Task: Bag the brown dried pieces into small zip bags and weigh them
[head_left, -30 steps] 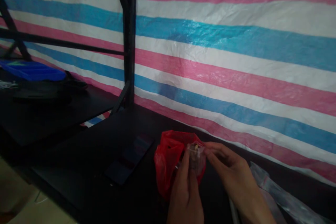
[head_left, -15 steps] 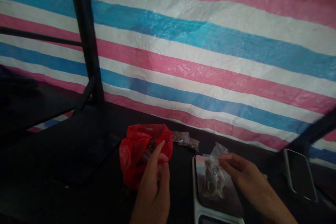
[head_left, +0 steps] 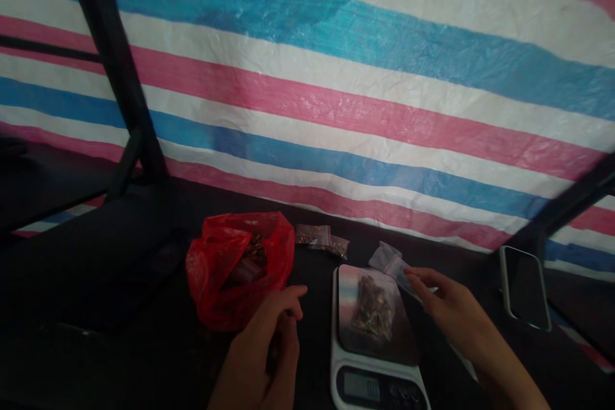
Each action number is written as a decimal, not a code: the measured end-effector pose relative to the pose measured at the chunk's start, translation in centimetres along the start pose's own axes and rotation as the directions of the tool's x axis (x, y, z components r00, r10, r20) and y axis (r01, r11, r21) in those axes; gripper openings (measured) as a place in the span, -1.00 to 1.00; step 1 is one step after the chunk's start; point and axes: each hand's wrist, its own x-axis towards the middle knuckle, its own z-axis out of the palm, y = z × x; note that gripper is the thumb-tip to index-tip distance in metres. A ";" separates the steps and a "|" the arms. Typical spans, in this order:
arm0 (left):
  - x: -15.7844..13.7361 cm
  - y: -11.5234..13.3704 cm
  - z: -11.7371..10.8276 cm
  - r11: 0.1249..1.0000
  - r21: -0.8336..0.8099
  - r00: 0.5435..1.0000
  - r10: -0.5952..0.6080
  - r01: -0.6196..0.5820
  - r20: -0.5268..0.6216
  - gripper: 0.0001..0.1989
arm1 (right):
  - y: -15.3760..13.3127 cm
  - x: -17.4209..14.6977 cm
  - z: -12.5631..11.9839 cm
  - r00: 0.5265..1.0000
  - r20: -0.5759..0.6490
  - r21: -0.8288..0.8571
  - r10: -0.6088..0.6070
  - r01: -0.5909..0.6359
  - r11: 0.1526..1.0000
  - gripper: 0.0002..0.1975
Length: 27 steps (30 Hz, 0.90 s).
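Note:
A clear plastic bag of small brownish metallic-looking pieces (head_left: 372, 311) lies on the plate of a white digital kitchen scale (head_left: 339, 368). To the right of the scale, my right hand (head_left: 449, 307) pinches a clear zip bag (head_left: 402, 274) between thumb and fingers. Another clear zip bag (head_left: 383, 255) lies just behind the scale, partly overlapping it. My left hand (head_left: 262, 346) holds nothing, its fingers loosely bent and apart. It is in front of the red plastic bag (head_left: 206, 291), which gapes open over more small brownish pieces.
Two small filled zip bags (head_left: 313, 236) lie behind the red bag's right side. A phone (head_left: 526, 288) rests at the right. Striped plastic sheeting (head_left: 336, 102) hangs behind the black tabletop (head_left: 182, 202), with a dark metal post (head_left: 113, 57) at the left.
My left hand has drawn back from over the red bag. My right hand has let go of the filled bag on the scale and moved right to a clear zip bag. The view has shifted.

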 end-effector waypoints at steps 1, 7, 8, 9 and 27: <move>-0.1 0.1 0.0 0.999 0.007 0.999 0.038 -0.038 0.007 -0.74 | 0.2 0.0 0.0 1.000 -0.001 -0.002 -0.006 0.006 1.000 -0.45; 0.1 0.7 0.3 0.994 0.043 0.994 0.103 -0.101 -0.032 -0.74 | -0.3 -0.4 0.4 0.996 0.000 0.036 -0.087 0.087 0.996 -0.61; 0.2 0.7 0.3 0.994 0.048 0.994 0.102 -0.100 -0.038 -0.75 | -0.4 -0.4 0.6 0.996 0.004 0.043 -0.093 0.093 0.995 -0.63; 0.2 0.7 0.3 0.993 0.051 0.993 0.108 -0.106 -0.050 -0.76 | -0.6 -0.4 0.8 0.995 0.010 0.051 -0.095 0.095 0.994 -0.64; 1.0 0.2 -0.5 0.999 -0.044 0.995 -0.024 0.020 -0.093 -0.80 | -3.0 -0.7 2.8 0.996 -0.003 0.191 -0.094 0.093 0.977 -0.67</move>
